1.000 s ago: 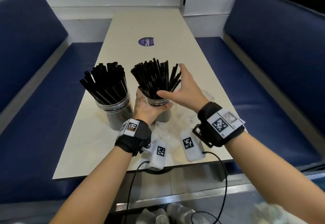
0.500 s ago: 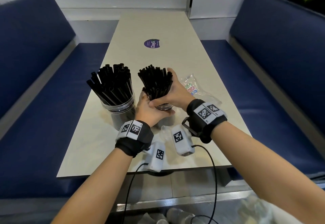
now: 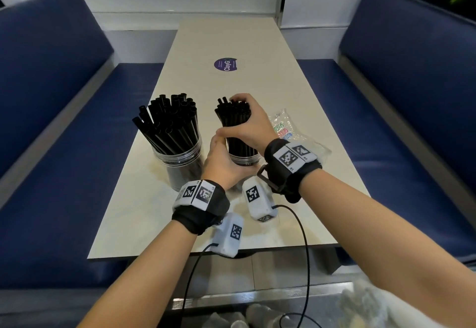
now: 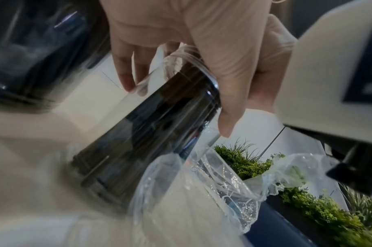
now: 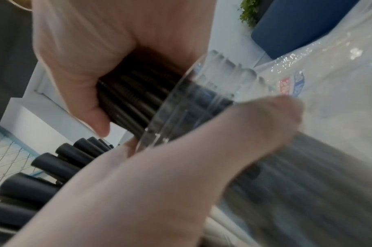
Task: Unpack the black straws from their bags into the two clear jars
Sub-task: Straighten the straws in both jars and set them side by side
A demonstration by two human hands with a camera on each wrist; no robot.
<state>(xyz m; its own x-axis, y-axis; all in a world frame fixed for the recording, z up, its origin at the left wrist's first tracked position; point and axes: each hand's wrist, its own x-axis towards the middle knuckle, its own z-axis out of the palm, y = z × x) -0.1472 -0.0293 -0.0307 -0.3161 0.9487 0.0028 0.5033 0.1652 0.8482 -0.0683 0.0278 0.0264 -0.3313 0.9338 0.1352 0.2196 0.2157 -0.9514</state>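
- Black straws, right-hand bundle (image 3: 235,121): stand nearly upright in the right clear jar (image 3: 243,159), long axis vertical, tops just above the fingers. They lie directly between the two hands, at the near middle of the counter (image 3: 231,33).
- Right hand (image 3: 251,124): fingers and thumb curled round the bundle above the jar rim, gathering the straws tight; the right wrist view shows the thumb (image 5: 96,120) pressed on the black shafts just above the threaded rim (image 5: 201,86).
- Left hand (image 3: 222,165): wrapped round the body of the same jar from the near-left side, steadying it; the left wrist view shows fingers (image 4: 229,117) closed on the clear wall. That view shows the jar leaning, though the wide lens may account for it.
- Nearness: both hands touch the one assembly, the right hand higher, on the straws, the left lower, on the jar.
- Judgement: the next move turns on the vertical axis. The bundle must go straight down into the jar mouth, or be released to fan out, while the left hand keeps the jar from tipping.
- Left clear jar (image 3: 180,165): just beside the left hand, already holding fanned black straws (image 3: 167,124); no hand on it.
- Empty clear bag (image 3: 291,131): crumpled on the counter to the right of the held jar, behind the right wrist.
- Purple round sticker (image 3: 225,64): farther up the counter, well apart.
- Blue benches (image 3: 64,121): on either side of the counter.
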